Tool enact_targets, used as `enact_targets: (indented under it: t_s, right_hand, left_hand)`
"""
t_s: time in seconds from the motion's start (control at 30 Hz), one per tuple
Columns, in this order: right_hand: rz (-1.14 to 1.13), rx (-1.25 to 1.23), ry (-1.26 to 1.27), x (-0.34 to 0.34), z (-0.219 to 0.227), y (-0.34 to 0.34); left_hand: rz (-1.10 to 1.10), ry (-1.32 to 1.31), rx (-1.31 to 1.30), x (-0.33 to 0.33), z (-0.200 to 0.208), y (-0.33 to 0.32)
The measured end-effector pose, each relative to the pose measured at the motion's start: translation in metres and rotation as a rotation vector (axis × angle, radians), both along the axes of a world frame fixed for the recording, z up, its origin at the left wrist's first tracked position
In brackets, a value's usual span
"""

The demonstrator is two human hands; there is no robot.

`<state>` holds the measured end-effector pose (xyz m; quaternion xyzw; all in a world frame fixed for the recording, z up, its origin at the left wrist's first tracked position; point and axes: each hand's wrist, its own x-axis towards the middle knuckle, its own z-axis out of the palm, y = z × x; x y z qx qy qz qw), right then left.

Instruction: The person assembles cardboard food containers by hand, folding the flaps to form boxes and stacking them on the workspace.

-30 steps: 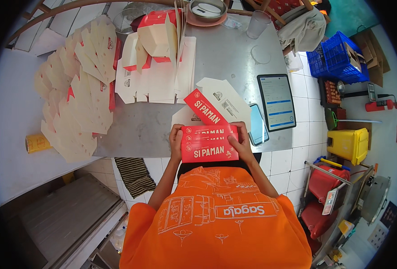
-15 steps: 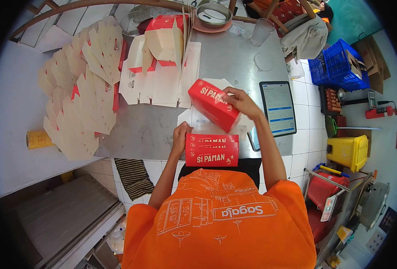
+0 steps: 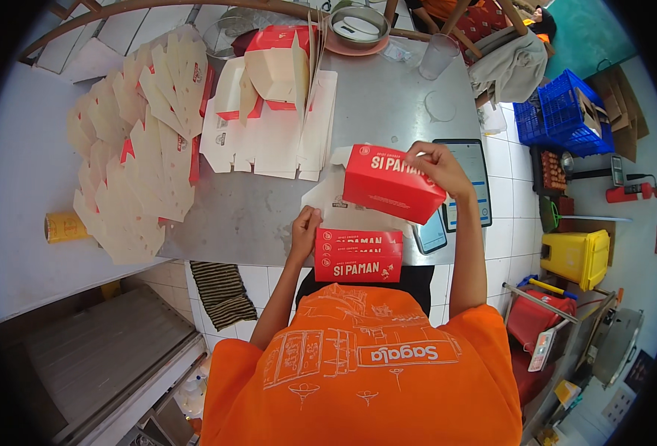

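My right hand grips the upper right edge of a red folded carton box with white lettering, tilted over the table. My left hand, fingers curled, pinches the left edge of flat carton blanks whose pale inner side faces up. Just right of that hand, overlapping red panels of the blanks hang over the table's near edge. The held box covers part of the blanks.
The metal table carries a heap of pale cartons at left, part-folded boxes behind, a phone and a tablet at right, and a clear cup and steel bowl at the back.
My right hand has carried the red box rightward and slightly nearer, turning it more level. The left hand stays at the blanks' edge. The whole view has shifted slightly.
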<state>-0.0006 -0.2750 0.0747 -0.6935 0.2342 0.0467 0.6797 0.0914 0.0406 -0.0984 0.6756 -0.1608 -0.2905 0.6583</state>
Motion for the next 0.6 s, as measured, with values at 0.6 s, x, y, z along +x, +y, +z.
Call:
enact_targets:
  t_s: [0.6]
  right_hand:
    - [0.313, -0.454, -0.034, -0.022, -0.067, 0.072]
  left_hand:
    - [-0.034, -0.142, -0.016, -0.021, -0.006, 0.014]
